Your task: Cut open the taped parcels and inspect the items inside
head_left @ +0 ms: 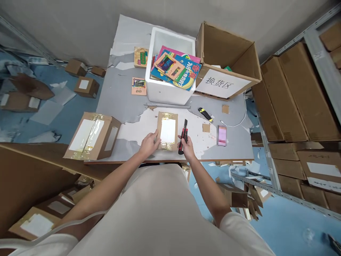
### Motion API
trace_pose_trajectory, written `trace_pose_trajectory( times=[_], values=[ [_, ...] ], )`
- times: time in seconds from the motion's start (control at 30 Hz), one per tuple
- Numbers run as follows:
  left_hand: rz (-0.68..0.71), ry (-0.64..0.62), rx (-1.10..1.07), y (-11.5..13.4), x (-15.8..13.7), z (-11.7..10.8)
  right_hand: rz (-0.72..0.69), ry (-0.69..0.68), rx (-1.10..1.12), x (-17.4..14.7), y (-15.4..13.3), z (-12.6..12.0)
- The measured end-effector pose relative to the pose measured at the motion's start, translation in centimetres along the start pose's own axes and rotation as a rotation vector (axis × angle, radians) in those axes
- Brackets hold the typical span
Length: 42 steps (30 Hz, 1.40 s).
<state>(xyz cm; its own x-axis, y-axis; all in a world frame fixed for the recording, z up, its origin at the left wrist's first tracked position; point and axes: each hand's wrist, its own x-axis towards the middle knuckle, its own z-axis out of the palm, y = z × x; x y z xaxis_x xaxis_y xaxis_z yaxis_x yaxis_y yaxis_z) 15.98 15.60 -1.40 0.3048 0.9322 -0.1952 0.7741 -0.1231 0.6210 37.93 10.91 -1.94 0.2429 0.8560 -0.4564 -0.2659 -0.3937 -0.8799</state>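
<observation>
A small taped cardboard box with a white label lies flat at the front of the table. My left hand is closed at its left edge, fingers curled against the side. In my right hand is a red and black box cutter, its blade end pointing away from me. That hand is just beside the box's right edge. A second cutter, yellow and black, rests farther back to the right, out of my hands.
A white foam box full of books stands at the back, beside an open carton with a handwritten sign. A larger taped box sits at the left edge. To the right lie a phone and a white cable. Shelving borders the right.
</observation>
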Motion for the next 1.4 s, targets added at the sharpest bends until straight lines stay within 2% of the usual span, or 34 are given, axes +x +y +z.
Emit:
trace_pose_trajectory(
  times=[0.13,0.27,0.37,0.43,0.47,0.53,0.63,0.73,0.83,0.9,0.97,1.07,1.13,1.2,1.3,1.4],
  values=[
    [0.052,0.047,-0.005,-0.1,2.1,-1.2,0.048,0.083,0.114,-3.3,0.9,-0.6],
    [0.174,0.121,0.029,0.0,7.9,-2.9,0.242,0.014,0.248,-6.8,2.3,-0.3],
    [0.280,-0.047,0.035,0.0,12.4,-3.4,0.295,-0.018,0.308,-7.8,3.0,0.7],
    [0.286,-0.121,0.032,-0.2,13.8,-3.4,0.269,0.014,0.326,-7.4,3.0,1.4],
    [0.260,-0.108,0.029,-0.4,13.8,-3.4,0.243,0.035,0.327,-6.9,2.9,1.5],
    [0.161,0.003,0.025,-1.0,12.6,-3.3,0.170,0.076,0.310,-5.3,2.2,1.3],
    [-0.003,0.176,0.005,-2.0,8.3,-3.0,0.057,0.117,0.235,-1.6,0.3,0.1],
    [-0.124,0.162,-0.095,-2.7,3.7,-2.4,0.000,0.137,0.092,2.8,-2.0,-1.4],
    [-0.221,0.149,-0.146,-2.4,1.3,-1.8,-0.016,0.066,-0.055,5.6,-3.6,-2.6],
    [-0.175,0.208,-0.089,-1.9,1.5,-2.0,-0.018,0.021,-0.118,5.8,-4.1,-3.5],
    [-0.020,0.208,0.036,-1.2,2.7,-2.5,-0.007,0.018,-0.197,4.9,-4.3,-4.7],
    [0.264,0.014,0.243,-0.3,5.2,-3.1,0.038,-0.010,-0.328,2.5,-4.2,-6.6],
    [0.359,-0.093,0.321,0.2,6.3,-3.0,0.064,-0.077,-0.360,1.1,-4.0,-7.5],
    [0.365,-0.110,0.353,0.5,6.9,-2.4,0.081,-0.133,-0.358,0.3,-3.8,-7.8],
    [0.329,-0.066,0.366,0.6,6.9,-1.6,0.121,-0.196,-0.370,-0.1,-3.7,-7.6],
    [0.310,-0.027,0.357,0.6,6.6,-1.2,0.135,-0.176,-0.394,-0.2,-3.9,-7.4]
  ],
)
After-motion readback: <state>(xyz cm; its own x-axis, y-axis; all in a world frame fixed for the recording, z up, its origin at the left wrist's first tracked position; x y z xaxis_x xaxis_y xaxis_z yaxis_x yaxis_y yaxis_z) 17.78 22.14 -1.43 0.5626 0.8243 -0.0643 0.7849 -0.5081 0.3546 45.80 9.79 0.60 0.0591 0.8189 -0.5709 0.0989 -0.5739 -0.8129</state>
